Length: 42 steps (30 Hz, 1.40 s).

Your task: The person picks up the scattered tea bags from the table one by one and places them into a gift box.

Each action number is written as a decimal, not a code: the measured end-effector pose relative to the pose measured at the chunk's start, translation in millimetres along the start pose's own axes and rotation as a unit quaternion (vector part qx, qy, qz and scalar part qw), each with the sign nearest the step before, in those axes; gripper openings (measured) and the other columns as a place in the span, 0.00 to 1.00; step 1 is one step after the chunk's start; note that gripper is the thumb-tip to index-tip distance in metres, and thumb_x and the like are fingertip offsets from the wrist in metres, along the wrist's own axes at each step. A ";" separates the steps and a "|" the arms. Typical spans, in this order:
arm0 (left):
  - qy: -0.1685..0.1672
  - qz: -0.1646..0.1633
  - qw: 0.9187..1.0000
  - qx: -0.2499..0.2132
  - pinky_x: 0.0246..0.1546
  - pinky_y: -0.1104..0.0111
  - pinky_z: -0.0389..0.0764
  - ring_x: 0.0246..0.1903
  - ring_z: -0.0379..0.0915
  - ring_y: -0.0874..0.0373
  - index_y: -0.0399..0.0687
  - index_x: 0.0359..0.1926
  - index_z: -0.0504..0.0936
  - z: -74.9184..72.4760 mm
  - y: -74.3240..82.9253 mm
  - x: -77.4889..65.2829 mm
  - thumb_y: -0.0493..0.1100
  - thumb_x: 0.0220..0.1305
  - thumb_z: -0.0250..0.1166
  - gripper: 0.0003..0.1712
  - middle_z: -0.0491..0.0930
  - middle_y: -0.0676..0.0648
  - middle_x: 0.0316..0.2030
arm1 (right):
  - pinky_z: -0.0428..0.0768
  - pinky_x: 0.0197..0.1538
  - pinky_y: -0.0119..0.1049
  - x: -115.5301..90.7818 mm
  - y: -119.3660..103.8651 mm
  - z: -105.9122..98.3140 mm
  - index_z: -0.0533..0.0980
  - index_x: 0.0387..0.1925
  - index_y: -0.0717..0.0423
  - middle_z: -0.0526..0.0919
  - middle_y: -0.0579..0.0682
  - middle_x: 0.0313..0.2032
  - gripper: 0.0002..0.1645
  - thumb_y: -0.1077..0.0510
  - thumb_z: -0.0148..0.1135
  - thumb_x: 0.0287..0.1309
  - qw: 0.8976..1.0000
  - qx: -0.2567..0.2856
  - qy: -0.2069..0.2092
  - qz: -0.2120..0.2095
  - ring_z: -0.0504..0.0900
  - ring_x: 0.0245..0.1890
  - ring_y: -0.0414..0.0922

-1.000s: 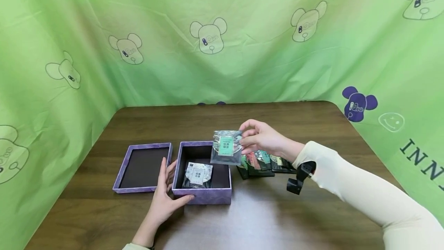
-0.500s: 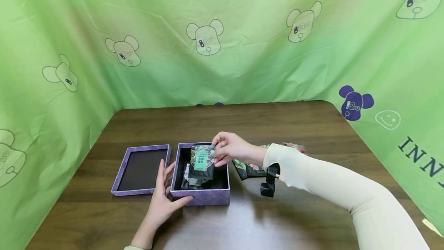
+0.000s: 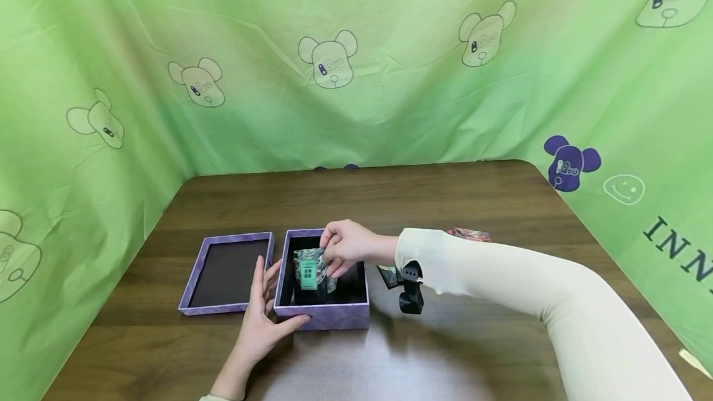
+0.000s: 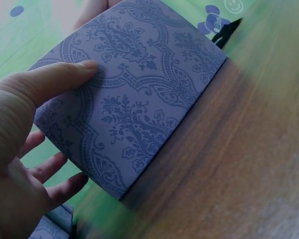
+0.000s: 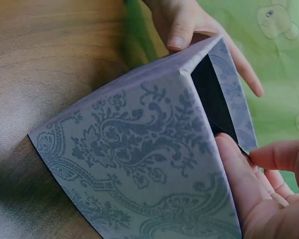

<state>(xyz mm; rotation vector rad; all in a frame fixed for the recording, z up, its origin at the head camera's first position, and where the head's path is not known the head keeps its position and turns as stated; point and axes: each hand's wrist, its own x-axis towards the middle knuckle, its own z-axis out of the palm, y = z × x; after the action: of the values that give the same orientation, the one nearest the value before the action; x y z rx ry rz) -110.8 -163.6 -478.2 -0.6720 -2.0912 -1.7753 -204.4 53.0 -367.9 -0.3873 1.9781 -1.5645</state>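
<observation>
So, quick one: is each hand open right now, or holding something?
Left hand: open, thumb touching the front of the purple box.
Right hand: closed, pinching a green-labelled packet.

Left hand (image 4: 15, 124) steadies purple box (image 4: 129, 99), thumb lying on damask-patterned face, other fingers spread beside adjoining edge. Wood-grain bench (image 4: 229, 144) under box, blurred toward right. Green cloth (image 4: 35, 30) behind; dark object (image 4: 226, 32) near upper-right corner, unclear.
</observation>
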 end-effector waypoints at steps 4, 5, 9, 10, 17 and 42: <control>0.002 0.003 1.000 0.000 0.58 0.77 0.71 0.64 0.64 0.57 0.45 0.79 0.33 -0.5 0.7 -0.5 0.18 0.37 0.76 0.77 0.56 0.23 0.68 | 0.86 0.32 0.44 3.2 -1.9 6.6 0.69 0.36 0.64 0.78 0.53 0.24 0.07 0.75 0.54 0.57 1.000 -0.016 -0.007 0.004 0.84 0.21 0.48; 0.002 0.004 1.000 0.001 0.58 0.77 0.71 0.64 0.64 0.57 0.44 0.79 0.34 -0.4 0.7 -0.5 0.18 0.37 0.76 0.77 0.57 0.23 0.68 | 0.86 0.32 0.43 4.0 -2.1 7.8 0.69 0.36 0.64 0.78 0.53 0.24 0.07 0.75 0.54 0.57 1.000 -0.016 -0.007 0.006 0.84 0.21 0.49; 0.001 0.005 1.000 0.002 0.58 0.76 0.71 0.63 0.65 0.56 0.44 0.79 0.34 0.0 0.7 -0.3 0.18 0.38 0.76 0.77 0.57 0.23 0.68 | 0.86 0.31 0.44 6.5 0.5 10.9 0.69 0.35 0.65 0.78 0.54 0.25 0.07 0.75 0.54 0.57 1.000 -0.014 -0.007 0.009 0.86 0.23 0.54; 0.001 0.005 1.000 0.002 0.58 0.76 0.71 0.63 0.65 0.56 0.44 0.79 0.33 0.0 0.7 -0.3 0.18 0.38 0.76 0.77 0.57 0.23 0.68 | 0.86 0.31 0.43 6.9 1.8 11.4 0.69 0.35 0.65 0.78 0.55 0.25 0.07 0.75 0.54 0.57 1.000 -0.013 -0.007 0.012 0.86 0.24 0.54; -0.001 0.003 1.000 0.002 0.58 0.77 0.71 0.63 0.65 0.56 0.44 0.79 0.33 0.4 0.9 -0.8 0.18 0.38 0.76 0.77 0.57 0.23 0.68 | 0.87 0.35 0.44 7.1 3.2 11.3 0.72 0.40 0.69 0.78 0.56 0.27 0.05 0.72 0.54 0.61 0.999 -0.026 -0.012 0.035 0.87 0.32 0.60; 0.004 -0.006 1.000 0.000 0.58 0.78 0.69 0.63 0.64 0.51 0.46 0.79 0.34 0.4 1.8 -0.4 0.18 0.37 0.76 0.77 0.57 0.24 0.68 | 0.87 0.35 0.45 -23.8 -24.4 -30.1 0.69 0.51 0.69 0.81 0.63 0.34 0.13 0.65 0.52 0.69 0.998 0.023 -0.060 0.015 0.86 0.28 0.51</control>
<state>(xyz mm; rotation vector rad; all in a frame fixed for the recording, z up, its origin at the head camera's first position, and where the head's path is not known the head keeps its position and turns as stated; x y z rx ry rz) -109.5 -163.0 -477.0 -0.6538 -2.0939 -1.7816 -206.9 83.3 -334.1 -0.4212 1.8448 -1.5292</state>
